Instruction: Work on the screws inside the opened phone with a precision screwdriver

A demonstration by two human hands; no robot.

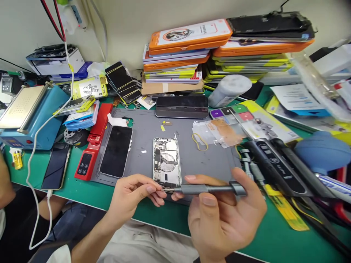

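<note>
My right hand [227, 215] holds a dark grey precision screwdriver [201, 189] lying almost level, its cap end against the index finger. At its left end, the thumb and fingers of my left hand [138, 193] pinch the thin metal tip. Any small part between those fingertips is hidden. Just beyond my hands, an opened phone body [164, 160] lies on the grey work mat [142, 131], with its circuit board and round coil exposed. To the left of it rests a phone with a black screen [116, 151].
A red device [93, 146] borders the mat's left side. A dark screen [181, 106] lies at the back, before stacked orange and yellow boxes [178, 62]. A yellow rubber band [200, 142], a black tool [276, 164] and a blue air blower [320, 151] are rightward. Someone's arm [5, 179] shows at left.
</note>
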